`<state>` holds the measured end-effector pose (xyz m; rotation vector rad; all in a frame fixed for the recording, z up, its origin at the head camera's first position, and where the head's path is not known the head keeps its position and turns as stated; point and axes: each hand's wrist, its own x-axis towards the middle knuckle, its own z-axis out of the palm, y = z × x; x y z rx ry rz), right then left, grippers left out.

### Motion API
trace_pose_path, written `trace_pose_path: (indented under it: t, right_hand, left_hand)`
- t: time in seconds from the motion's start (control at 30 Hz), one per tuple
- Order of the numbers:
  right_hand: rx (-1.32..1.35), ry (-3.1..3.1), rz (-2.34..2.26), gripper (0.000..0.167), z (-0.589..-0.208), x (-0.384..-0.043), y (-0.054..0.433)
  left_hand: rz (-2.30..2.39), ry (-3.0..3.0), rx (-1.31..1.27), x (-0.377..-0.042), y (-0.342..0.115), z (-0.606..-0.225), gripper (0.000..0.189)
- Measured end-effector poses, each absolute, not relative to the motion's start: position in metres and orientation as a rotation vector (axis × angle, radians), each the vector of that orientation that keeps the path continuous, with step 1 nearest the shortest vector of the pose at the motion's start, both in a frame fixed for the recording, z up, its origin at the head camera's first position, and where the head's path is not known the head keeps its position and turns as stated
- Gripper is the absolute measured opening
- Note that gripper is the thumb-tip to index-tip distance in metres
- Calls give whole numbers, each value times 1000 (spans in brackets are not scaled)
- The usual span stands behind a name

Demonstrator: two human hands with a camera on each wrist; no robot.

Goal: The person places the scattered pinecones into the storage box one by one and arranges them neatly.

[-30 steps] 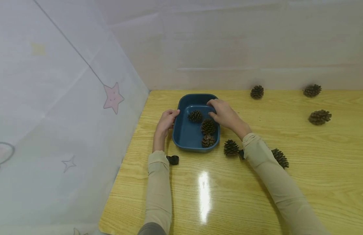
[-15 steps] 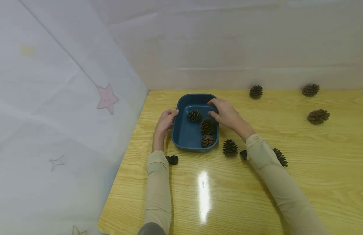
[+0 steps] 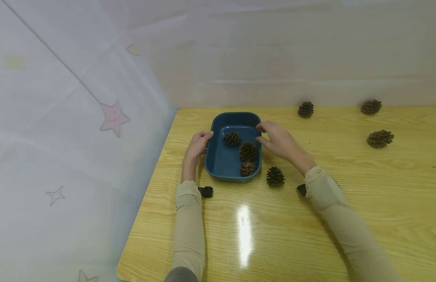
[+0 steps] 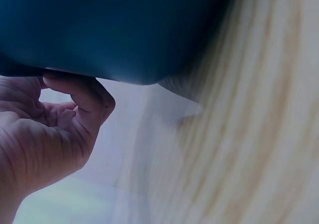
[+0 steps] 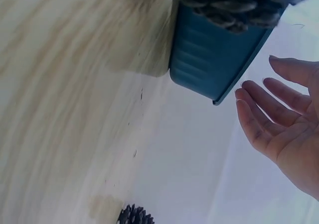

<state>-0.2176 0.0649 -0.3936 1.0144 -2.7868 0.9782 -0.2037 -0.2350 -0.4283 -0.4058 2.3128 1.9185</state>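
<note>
My left hand [image 3: 197, 145] holds the left rim of a deep blue plastic bin [image 3: 223, 163], thumb over the edge. In the left wrist view, that hand's fingers [image 4: 82, 97] curl against the bin's outer side. Three pine cones lie inside the bin: one near the middle [image 3: 232, 138], another to its right [image 3: 247, 151] and a third in the near right corner [image 3: 247, 169]. At the right rim hovers my right hand [image 3: 283, 143], fingers loosely bent with nothing between them. The right wrist view shows that hand [image 5: 294, 122] beside the bin's edge [image 5: 219, 59].
A pine cone [image 3: 275, 176] stands just right of the bin. Farther right are three others, at the back [image 3: 305, 109], far right [image 3: 371, 107] and below that [image 3: 380, 139]. The right sleeve [image 3: 330, 196] mostly hides one more. A pale cloth wall [image 3: 274, 58] rises behind the table [image 3: 161, 235].
My right hand has drawn back rightward from above the bin's inside to its right rim. The left hand keeps its hold, and the cones in the bin lie as before.
</note>
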Motion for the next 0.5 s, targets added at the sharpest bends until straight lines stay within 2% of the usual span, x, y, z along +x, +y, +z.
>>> trace_pose_path:
  t: [0.5]
  right_hand:
    - [913, -2824, 1006, 34, -391, -197, 87]
  left_hand:
    - [1921, 2312, -408, -205, -236, -430, 42]
